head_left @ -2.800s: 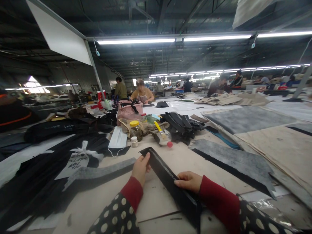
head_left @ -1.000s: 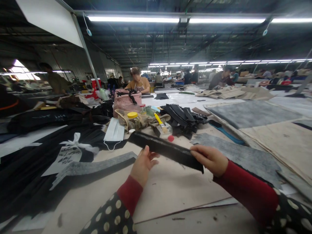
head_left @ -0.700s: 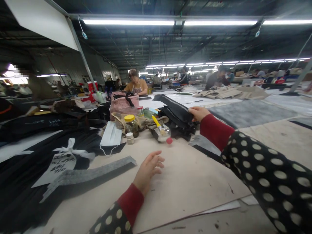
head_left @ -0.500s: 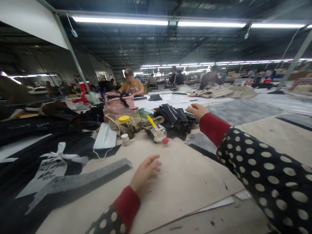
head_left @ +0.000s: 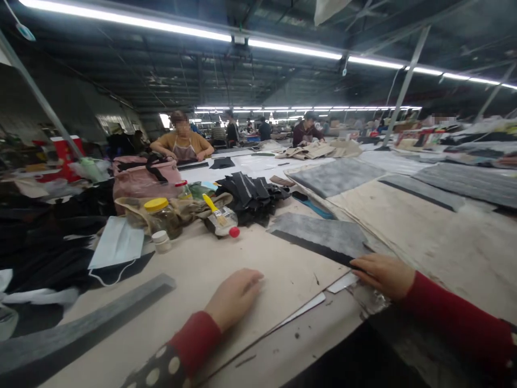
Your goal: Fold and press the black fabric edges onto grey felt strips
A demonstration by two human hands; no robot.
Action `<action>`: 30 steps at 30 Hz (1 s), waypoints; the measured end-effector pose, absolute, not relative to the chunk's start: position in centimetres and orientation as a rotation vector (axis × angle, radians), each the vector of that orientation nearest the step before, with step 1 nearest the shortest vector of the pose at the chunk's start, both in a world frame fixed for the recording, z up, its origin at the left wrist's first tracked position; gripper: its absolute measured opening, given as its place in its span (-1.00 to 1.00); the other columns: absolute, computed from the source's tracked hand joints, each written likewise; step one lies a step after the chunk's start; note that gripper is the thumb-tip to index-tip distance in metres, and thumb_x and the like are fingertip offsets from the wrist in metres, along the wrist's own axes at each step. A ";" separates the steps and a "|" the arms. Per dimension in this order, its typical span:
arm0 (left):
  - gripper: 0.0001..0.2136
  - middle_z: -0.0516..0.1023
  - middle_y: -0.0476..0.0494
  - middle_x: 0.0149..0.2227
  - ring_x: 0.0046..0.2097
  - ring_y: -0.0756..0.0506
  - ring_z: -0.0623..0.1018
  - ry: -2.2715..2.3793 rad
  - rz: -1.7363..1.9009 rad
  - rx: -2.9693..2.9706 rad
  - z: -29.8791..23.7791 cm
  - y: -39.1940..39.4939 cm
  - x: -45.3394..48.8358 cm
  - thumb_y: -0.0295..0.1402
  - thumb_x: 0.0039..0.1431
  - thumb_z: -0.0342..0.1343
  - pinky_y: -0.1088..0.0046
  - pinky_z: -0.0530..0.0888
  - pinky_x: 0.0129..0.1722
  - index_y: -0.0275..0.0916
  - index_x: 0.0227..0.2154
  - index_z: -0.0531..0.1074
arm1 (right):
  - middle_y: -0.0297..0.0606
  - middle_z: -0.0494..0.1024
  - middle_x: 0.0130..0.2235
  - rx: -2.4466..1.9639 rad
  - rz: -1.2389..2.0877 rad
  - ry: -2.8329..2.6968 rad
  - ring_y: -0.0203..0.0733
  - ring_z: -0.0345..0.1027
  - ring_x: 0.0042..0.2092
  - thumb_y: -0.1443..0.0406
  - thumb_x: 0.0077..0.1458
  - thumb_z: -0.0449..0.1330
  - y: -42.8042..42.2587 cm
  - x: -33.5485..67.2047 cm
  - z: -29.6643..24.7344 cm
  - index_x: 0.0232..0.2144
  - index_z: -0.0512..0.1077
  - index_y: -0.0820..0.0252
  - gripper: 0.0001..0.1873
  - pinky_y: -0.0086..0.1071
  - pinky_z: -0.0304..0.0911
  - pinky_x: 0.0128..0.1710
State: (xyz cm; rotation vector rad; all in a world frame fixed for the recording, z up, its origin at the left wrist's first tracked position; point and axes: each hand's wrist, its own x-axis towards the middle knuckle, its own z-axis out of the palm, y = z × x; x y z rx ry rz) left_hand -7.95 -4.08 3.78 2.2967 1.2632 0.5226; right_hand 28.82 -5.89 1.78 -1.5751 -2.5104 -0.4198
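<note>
The right hand is laid against the near tip of a grey felt panel, which has a fuzzy non-woven texture, a tapered shape and a black layer showing along its lower edge. The fingers are extended and kept together, with the tips touching the felt but not clamped on it. The panel lies directly ahead of them on a smooth beige cardboard sheet. The left hand is placed palm down on the same sheet, fingers together, with nothing held, well apart from the panel. A long grey felt strip is seen to its left. Farther ahead, a heap of black fabric strips, a yellow-handled paintbrush, a glass jar with a yellow lid and a disposable face mask are lying on the surface.
</note>
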 end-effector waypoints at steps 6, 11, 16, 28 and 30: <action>-0.74 0.41 -0.10 -0.18 -0.14 -0.07 0.37 0.833 0.466 2.657 4.9 -3.5 1.9 -0.42 0.06 -0.07 0.41 0.32 -0.11 -0.21 -0.16 0.32 | -0.11 0.48 -0.42 -1.834 -0.712 -2.509 -0.15 0.34 -0.41 0.49 -0.05 -0.02 -4.6 27.0 0.1 -0.39 0.43 0.26 -0.75 -0.35 0.16 -0.45; -0.76 0.40 -0.10 -0.19 -0.15 -0.06 0.35 0.744 0.622 2.735 4.1 -3.0 6.8 -0.45 0.04 -0.04 0.44 0.31 -0.11 -0.24 -0.18 0.31 | -0.16 0.45 -0.48 -1.738 -0.749 -2.516 -0.17 0.31 -0.45 0.49 -0.05 -0.01 -4.8 27.3 0.2 -0.41 0.42 0.24 -0.77 -0.36 0.13 -0.49; -0.82 0.40 -0.11 -0.21 -0.15 -0.09 0.34 0.763 0.745 2.813 3.5 -2.4 10.2 -0.40 0.06 -0.04 0.40 0.31 -0.14 -0.26 -0.25 0.33 | -0.17 0.46 -0.39 -1.273 -0.737 -2.417 -0.19 0.28 -0.34 0.45 0.03 -0.07 -6.0 28.5 1.9 -0.35 0.40 0.24 -0.74 -0.32 0.20 -0.34; -0.76 0.47 -0.07 -0.37 -0.30 -0.05 0.42 1.054 0.743 2.596 0.9 0.2 12.9 -0.34 0.15 -0.19 0.47 0.33 -0.30 -0.22 -0.42 0.38 | -0.14 0.45 -0.25 -1.369 -0.600 -2.249 -0.21 0.28 -0.24 0.34 0.09 -0.07 -7.2 26.9 1.4 -0.28 0.40 0.29 -0.74 -0.34 0.18 -0.21; -0.76 0.48 -0.06 -0.34 -0.27 -0.05 0.43 1.033 0.760 2.554 0.9 0.2 12.8 -0.35 0.16 -0.19 0.46 0.33 -0.28 -0.20 -0.37 0.39 | -0.12 0.44 -0.24 -1.541 -0.579 -2.252 -0.19 0.28 -0.25 0.30 0.11 -0.09 -6.8 26.4 0.7 -0.28 0.41 0.28 -0.71 -0.33 0.17 -0.23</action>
